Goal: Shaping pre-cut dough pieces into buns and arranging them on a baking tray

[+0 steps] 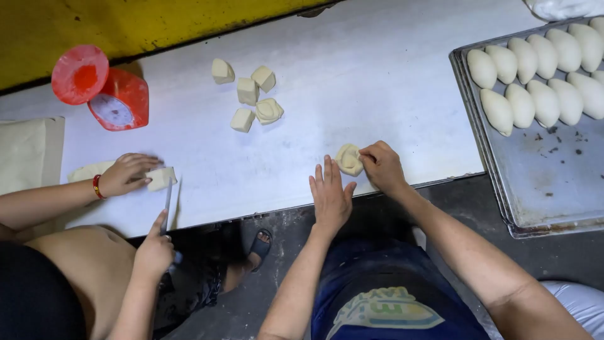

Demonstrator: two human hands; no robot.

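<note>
**Two hands on one dough piece at the table edge**

The right hand (pixel 382 165) is curled with its fingertips pinching a small, pale, folded lump of dough (pixel 349 159), which lies on the white, flour-dusted tabletop (pixel 352 82) just to the left of that hand's knuckles. The left hand (pixel 329 195) lies open and flat, fingers spread and pointing away from the body, gripping nothing; its fingertips reach up just below and beside the same lump, close to it, though whether they touch cannot be told.

Well beyond both hands, farther up the table and off to the left, sit five pale, roughly cut dough chunks (pixel 250 94) in a loose cluster. Far to the right of the right hand stands a worn metal baking tray (pixel 535 189) with rows of smooth oval dough loaves (pixel 535 69) along its far end.

Well to the left of the left hand, another person works: one hand (pixel 126 173), with a red band at the wrist, presses down on a pale block of dough (pixel 160 178), and that person's other hand (pixel 154 252) holds a thin blade (pixel 167 204) upright against it. Beyond them sits a red plastic kitchen scale (pixel 119 101) with a round red bowl (pixel 80 74) tipped beside it.
</note>
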